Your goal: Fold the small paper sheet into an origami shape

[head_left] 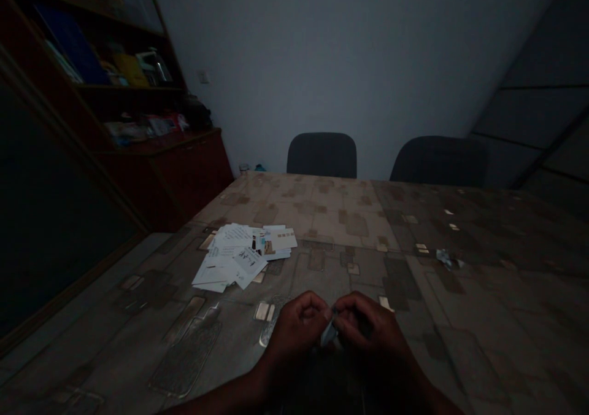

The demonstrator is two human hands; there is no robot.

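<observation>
Close to the table's near side, my left hand [299, 328] and my right hand [368, 324] meet fingertip to fingertip. Between them they pinch a small pale, crumpled piece [328, 334] that looks like paper or a wrapper; the dim light hides exactly what it is. Both hands are closed, thumbs against the index fingers. Beyond my left hand lies a loose pile of white cards and papers [225, 261], some with handwriting or printed pictures. Farther off to the right sits a small crumpled scrap [448, 259].
A patterned cloth covers the table [322, 203]. Two dark chairs [322, 155] stand along its far side, before a pale wall. At the left, a reddish cabinet [184, 175] has shelves holding folders, a kettle-like object [159, 68] and bags. The room is dark.
</observation>
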